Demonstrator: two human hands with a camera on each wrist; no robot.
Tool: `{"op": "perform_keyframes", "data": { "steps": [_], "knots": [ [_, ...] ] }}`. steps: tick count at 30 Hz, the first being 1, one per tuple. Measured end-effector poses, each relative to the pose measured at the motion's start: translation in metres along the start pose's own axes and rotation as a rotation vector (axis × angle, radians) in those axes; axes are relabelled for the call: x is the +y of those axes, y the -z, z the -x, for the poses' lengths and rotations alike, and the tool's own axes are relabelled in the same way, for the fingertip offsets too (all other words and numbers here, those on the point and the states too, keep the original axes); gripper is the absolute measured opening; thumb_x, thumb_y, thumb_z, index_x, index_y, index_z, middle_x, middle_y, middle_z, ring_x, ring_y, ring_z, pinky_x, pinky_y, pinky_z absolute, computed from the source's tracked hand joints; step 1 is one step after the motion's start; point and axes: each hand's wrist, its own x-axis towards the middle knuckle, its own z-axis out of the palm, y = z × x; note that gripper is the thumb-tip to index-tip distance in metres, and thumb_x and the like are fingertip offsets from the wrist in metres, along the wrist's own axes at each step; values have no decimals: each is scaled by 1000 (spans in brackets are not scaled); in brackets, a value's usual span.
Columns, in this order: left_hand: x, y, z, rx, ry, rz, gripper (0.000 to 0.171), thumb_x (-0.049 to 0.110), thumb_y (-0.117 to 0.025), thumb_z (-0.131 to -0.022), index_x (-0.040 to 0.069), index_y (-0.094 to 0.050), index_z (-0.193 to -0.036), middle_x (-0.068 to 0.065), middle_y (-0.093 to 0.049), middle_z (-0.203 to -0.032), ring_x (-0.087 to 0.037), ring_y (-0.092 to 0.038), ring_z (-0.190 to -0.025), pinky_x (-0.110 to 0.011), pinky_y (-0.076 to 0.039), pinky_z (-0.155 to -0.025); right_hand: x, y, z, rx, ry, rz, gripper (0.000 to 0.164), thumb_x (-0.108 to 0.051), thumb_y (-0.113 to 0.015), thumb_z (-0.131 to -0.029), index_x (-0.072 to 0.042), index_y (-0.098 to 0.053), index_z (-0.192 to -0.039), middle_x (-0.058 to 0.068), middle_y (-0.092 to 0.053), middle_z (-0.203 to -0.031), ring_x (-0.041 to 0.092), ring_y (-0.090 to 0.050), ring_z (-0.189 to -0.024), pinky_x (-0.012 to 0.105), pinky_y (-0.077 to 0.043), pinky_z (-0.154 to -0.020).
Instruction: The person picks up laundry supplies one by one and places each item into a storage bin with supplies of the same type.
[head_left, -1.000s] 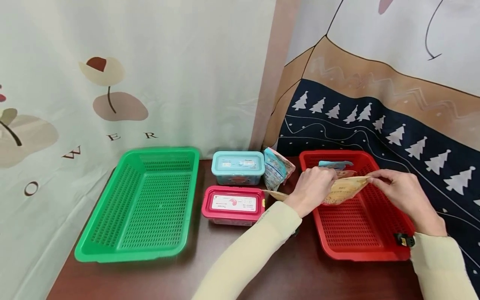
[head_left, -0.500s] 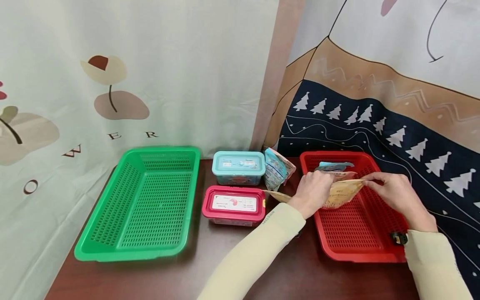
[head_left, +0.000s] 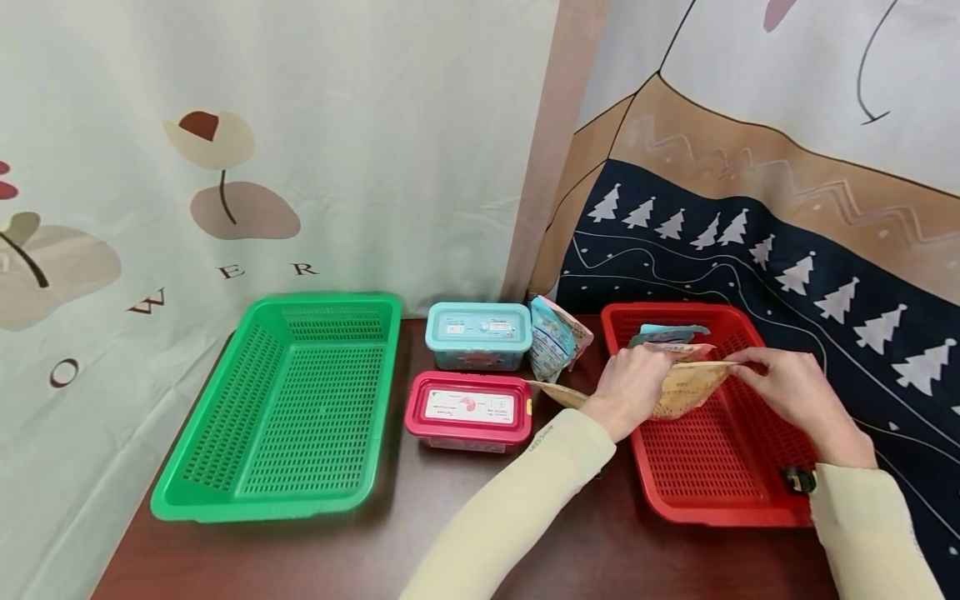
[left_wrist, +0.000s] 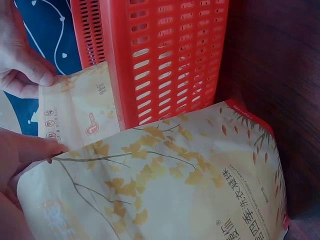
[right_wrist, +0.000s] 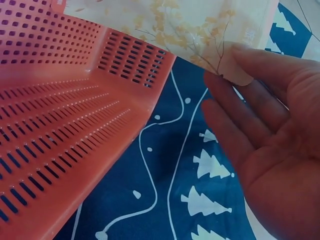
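My left hand (head_left: 636, 382) grips the top of a yellow laundry capsule pouch (left_wrist: 200, 175) printed with ginkgo leaves. In the head view, part of this pouch (head_left: 558, 393) shows left of the hand, outside the red basket (head_left: 708, 518). At the basket's far right, my right hand (head_left: 787, 387) pinches the upper corner of a second yellow pouch (head_left: 686, 387) between thumb and fingers. That pouch stands partly inside the basket, and my left hand covers its left end. Behind it in the basket are a pink-edged pouch (head_left: 693, 351) and a blue pouch (head_left: 667, 333).
A green basket (head_left: 322, 408) stands at the left. Between the baskets are a light blue lidded box (head_left: 478, 333), a crimson lidded box (head_left: 468, 408) and a blue and pink pouch (head_left: 553, 337). Printed curtains (head_left: 375, 150) hang along the back.
My right hand has shifted slightly left with the pouch corner, mostly in the first half second. My left hand has moved a little nearer to me. The boxes and baskets stay put.
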Motion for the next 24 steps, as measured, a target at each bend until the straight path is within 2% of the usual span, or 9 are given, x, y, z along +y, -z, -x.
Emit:
{"op": "perform_keyframes", "data": {
  "steps": [3,6,9,12,15,17,19,24],
  "knots": [
    [1,1,2,-3,1,3,22,18,-69,-100,26,-74,-120,7,-73,-105,-7,-68,-82,-22,-58,-66,-2,0,1,-17,-5,1,17,-8,-71,-97,2,-75,-111,1,-52,-69,16,-43,-55,27,-36,-44],
    [2,2,4,-1,-6,-5,20,18,-69,-100,25,-74,-118,7,-72,-104,-7,-68,-82,-23,-58,-67,-3,0,2,-14,8,11,20,-8,-72,-96,2,-74,-113,8,-61,-76,16,-43,-55,28,-36,-44],
    [4,3,6,15,-15,-19,18,19,-70,-100,24,-72,-117,7,-71,-104,-7,-68,-83,-22,-58,-67,-5,-1,3,-4,21,24,23,-8,-74,-95,3,-73,-115,19,-69,-90,19,-46,-61,27,-37,-47],
    [6,5,6,30,-20,-22,20,21,-69,-100,24,-70,-119,8,-70,-108,-7,-68,-87,-21,-58,-70,-6,0,5,-1,23,34,26,-9,-75,-93,2,-72,-117,27,-70,-104,24,-51,-71,29,-43,-53],
    [8,9,7,34,-21,-14,25,24,-68,-101,24,-68,-126,9,-69,-118,-8,-68,-95,-21,-58,-74,-8,1,6,-5,21,39,31,-11,-77,-93,2,-71,-120,31,-68,-111,32,-56,-79,46,-55,-65],
    [8,12,7,29,-18,-2,29,27,-67,-102,25,-67,-130,10,-69,-123,-8,-68,-99,-21,-58,-76,-10,2,7,-13,16,41,34,-13,-77,-93,1,-69,-122,33,-66,-117,38,-58,-86,60,-55,-76],
    [7,15,8,29,-14,8,34,31,-68,-101,26,-66,-135,10,-68,-128,-7,-67,-102,-20,-58,-78,-12,3,9,-20,9,42,37,-15,-77,-93,1,-68,-125,34,-63,-122,44,-59,-95,70,-49,-85],
    [3,24,13,53,-3,49,41,34,-72,-98,26,-66,-138,9,-68,-130,-7,-67,-106,-19,-56,-81,-18,5,12,-44,-9,41,44,-23,-73,-97,1,-63,-132,35,-59,-129,51,-56,-110,75,-44,-91]
  ]
}}
